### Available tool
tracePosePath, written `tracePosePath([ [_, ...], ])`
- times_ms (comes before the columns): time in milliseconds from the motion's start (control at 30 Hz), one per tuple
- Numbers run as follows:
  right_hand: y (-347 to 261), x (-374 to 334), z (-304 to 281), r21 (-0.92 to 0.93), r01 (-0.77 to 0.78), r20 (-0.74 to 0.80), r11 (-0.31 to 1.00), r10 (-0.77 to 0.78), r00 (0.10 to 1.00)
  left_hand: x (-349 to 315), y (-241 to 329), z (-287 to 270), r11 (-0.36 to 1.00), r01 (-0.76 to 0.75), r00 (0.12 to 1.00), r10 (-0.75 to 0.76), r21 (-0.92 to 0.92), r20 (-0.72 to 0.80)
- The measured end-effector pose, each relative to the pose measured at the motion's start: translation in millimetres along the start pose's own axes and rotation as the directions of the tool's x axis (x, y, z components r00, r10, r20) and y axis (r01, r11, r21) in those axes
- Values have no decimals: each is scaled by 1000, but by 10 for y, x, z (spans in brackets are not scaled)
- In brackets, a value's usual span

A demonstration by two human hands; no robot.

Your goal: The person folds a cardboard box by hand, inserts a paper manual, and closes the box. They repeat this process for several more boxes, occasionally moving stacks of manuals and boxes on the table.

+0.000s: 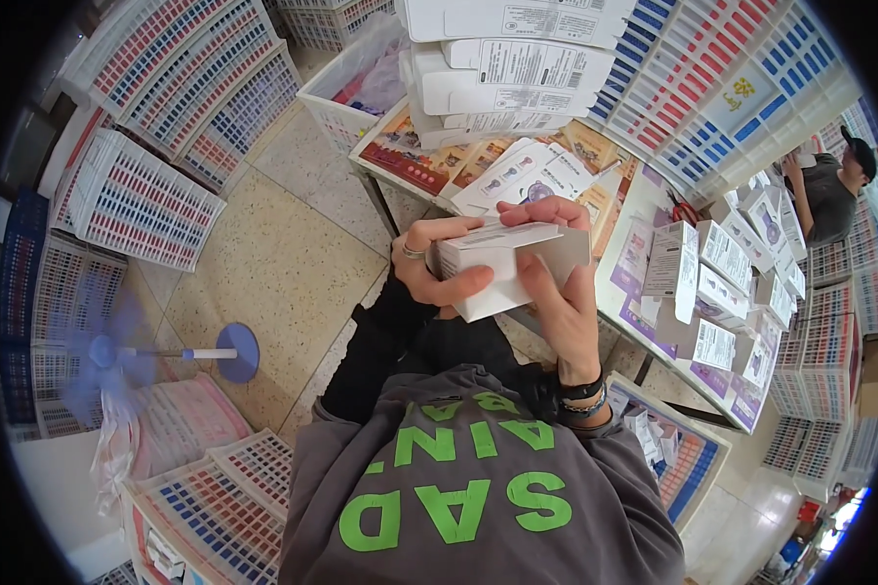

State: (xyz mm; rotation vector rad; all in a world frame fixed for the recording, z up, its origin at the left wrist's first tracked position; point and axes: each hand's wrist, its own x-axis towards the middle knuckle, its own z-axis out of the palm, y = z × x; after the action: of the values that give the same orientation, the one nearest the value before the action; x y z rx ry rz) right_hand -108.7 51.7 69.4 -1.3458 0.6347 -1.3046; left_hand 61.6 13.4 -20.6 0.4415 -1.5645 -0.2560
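A small white cardboard box [488, 278] is held between my two hands, close in front of my body. My left hand [429, 258] wraps round its left side, with the thumb across the near face. On the right, my right hand [561, 283] grips the box by its raised flap, thumb inside and fingers behind. Just beyond my hands, several flat printed white cartons [532, 175] lie on the table. Behind them rises a tall stack of flattened white cartons [517, 73].
Folded white boxes [722, 263] crowd the table's right end, near red-handled scissors [683, 207]. White plastic baskets [146, 200] stack on both sides. A blue fan [107, 351] stands on the floor at left. Another person [834, 190] works at far right. A white bin [337, 112] stands behind the table.
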Motion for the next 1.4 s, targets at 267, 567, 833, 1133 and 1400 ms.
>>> tracePosePath([
  [267,-89,177,-370,233,-115,300,966,41,953,290,132,37,908,-373,928,367,192,67],
  [567,-312,431,-308,-592,705,479,390,-534,697,281,231,-27,979,-44,995,26,201,94],
  [833,-379,452,-231,-649,398,291,648,-271,917,286,133,-4,985,-63,998,58,162,35],
  [1133,-268,481,-252,-668,296,217,683,-202,955,241,92,-12,968,-70,994,47,240,98],
  [1400,-135,438,-280,-660,224,116,717,-198,973,205,165,-40,949,-30,971,-46,313,233],
])
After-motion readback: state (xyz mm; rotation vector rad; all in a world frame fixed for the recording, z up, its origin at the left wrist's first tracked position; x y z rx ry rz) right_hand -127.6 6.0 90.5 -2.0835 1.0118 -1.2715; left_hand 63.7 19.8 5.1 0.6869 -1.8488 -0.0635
